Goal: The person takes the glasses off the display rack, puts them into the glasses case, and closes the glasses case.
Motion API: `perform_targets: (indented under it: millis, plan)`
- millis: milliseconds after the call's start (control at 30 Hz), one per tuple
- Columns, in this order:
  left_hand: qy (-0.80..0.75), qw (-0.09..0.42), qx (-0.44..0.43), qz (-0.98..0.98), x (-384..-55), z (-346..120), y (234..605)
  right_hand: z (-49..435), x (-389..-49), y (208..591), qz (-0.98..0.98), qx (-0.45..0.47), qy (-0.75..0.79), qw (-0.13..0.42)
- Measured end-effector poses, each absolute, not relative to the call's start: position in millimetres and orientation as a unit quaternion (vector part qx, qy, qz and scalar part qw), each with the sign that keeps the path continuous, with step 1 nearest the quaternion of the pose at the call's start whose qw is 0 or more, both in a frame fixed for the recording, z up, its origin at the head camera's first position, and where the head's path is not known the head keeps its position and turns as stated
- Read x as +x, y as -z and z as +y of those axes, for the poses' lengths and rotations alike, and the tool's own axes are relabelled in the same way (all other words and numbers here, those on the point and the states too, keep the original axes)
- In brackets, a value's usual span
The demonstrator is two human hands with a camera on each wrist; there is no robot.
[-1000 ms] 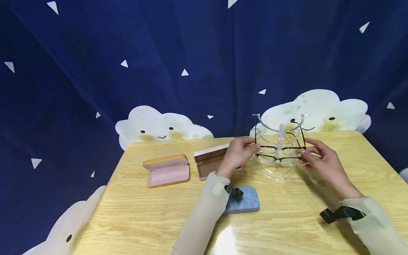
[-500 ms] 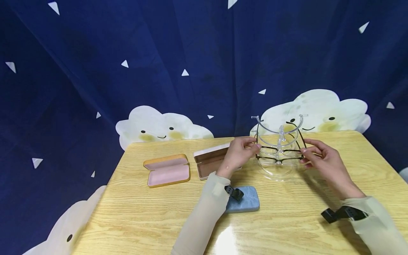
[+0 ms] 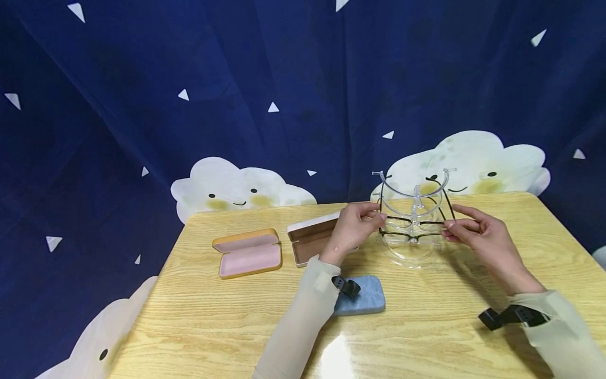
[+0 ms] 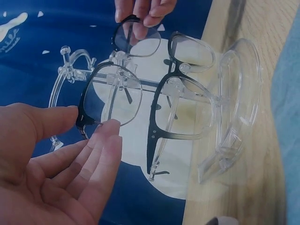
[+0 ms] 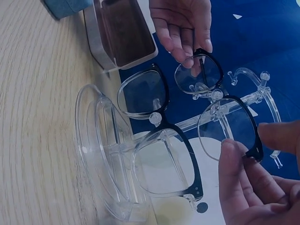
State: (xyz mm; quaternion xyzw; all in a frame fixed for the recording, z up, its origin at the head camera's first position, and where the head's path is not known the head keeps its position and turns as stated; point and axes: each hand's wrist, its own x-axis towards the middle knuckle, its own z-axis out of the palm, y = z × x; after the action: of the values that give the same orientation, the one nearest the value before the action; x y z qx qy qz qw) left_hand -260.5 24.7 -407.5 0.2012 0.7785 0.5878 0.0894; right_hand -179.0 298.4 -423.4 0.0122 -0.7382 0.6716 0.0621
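Observation:
Both hands are at a clear display stand (image 3: pixel 411 192) on the right of the table. Black-topped, thin-rimmed eyeglasses (image 3: pixel 402 218) sit at its middle level, temples spread backward. At one front corner of them, my left hand (image 3: pixel 352 229) pinches the frame between thumb and fingers. My right hand (image 3: pixel 487 245) pinches the opposite corner, as the right wrist view shows. Below rests a second, similar pair of eyeglasses (image 3: pixel 413 238), with its bridge on a clear peg in the right wrist view. Above, the stand's top arm carries no glasses.
An open orange eyeglass case (image 3: pixel 251 260) with pink lining lies at the left. Behind my left hand stands an open white case (image 3: pixel 310 245) with brown lining, partly hidden. Under my left wrist is a shut blue case (image 3: pixel 369 296). A dark blue curtain (image 3: pixel 303 131) hangs behind the table.
Both hands keep nearly the same place and hold on the upper eyeglasses. The right fingers and the frame have shifted very slightly at the stand. The cases have not moved.

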Motion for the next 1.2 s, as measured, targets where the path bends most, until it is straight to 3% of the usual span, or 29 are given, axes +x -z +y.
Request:
perform_targets:
  millis: [533, 1200]
  plan:
    - [-0.617, 0.116, 0.193, 0.754, -256.4, 19.6, 403.7, 304.0, -170.8, 415.2, -0.738, 0.013, -0.674, 0.021]
    - [-0.649, 0.192, 0.181, 0.714, -227.5, -11.8, 395.2, 295.0, -152.9, 379.7, -0.852, 0.015, -0.52, -0.063]
